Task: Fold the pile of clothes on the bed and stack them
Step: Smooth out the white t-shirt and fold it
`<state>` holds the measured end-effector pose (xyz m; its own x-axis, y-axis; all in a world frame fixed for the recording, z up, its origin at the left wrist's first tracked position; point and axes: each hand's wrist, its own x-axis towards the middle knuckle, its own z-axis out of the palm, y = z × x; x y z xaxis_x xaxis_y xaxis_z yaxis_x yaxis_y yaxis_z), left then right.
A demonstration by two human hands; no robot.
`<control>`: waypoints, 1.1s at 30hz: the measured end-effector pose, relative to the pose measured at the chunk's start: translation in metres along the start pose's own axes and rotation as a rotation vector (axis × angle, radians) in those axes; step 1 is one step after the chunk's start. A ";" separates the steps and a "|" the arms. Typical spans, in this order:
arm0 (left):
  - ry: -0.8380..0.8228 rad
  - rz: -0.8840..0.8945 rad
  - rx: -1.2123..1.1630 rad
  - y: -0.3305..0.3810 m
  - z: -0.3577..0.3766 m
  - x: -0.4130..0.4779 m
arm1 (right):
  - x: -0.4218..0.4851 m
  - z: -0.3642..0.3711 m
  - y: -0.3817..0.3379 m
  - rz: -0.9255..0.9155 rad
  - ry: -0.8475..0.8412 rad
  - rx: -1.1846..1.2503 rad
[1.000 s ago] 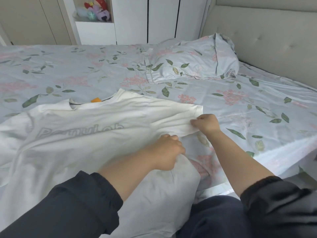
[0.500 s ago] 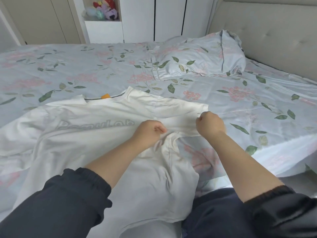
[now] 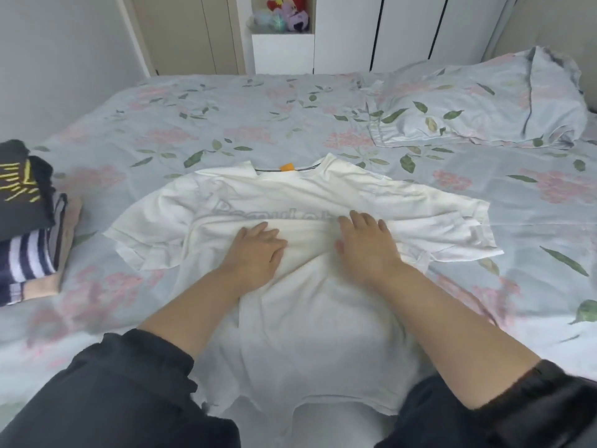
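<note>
Released from the sleeve (image 3: pixel 452 221), left hand (image 3: pixel 255 250) and right hand (image 3: pixel 365 247) lie flat, fingers straight, mid-chest on the T-shirt (image 3: pixel 307 334), collar (image 3: pixel 287 171) straight ahead.

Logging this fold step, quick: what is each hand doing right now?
Left hand: open, fingers flat on the white T-shirt, holding nothing.
Right hand: open, palm down on the same shirt, holding nothing.
</note>
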<state>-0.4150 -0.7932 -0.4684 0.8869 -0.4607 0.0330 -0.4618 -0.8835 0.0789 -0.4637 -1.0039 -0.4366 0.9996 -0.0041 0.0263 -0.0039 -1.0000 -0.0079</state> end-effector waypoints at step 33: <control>0.678 -0.949 -0.628 -0.207 -0.035 -0.072 | 0.053 0.071 -0.150 -0.103 0.080 0.190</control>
<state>-0.3834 -0.5740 -0.4524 0.7741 0.6061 0.1830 0.2548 -0.5628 0.7863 -0.4087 -0.8535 -0.5050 0.9892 0.0901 0.1159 0.1111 -0.9756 -0.1895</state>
